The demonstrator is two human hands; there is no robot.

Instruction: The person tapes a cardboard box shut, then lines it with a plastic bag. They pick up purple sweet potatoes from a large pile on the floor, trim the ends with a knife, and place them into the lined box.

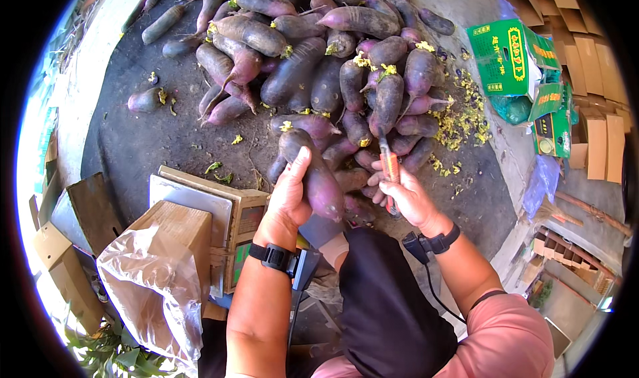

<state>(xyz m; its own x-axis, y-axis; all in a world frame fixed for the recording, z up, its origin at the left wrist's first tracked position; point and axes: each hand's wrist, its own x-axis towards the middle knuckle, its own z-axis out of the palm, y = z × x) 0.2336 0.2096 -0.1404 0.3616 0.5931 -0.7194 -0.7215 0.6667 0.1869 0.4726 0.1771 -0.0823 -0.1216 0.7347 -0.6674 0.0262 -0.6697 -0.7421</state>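
Observation:
My left hand holds a large purple radish, its thumb along the skin. A tuft of yellow leaves shows at the radish's far end, and the paler pink end points towards me. In my right hand is a small knife with a red and grey handle; its narrow blade points away from me, over the pile. Beyond both hands lies a heap of purple radishes, dusty with soil, several with yellow leaf tufts.
Yellow leaf trimmings lie right of the heap on a dark ground sheet. A cardboard box with clear plastic film stands near my left arm. Green printed cartons and stacked brown cartons are at the right.

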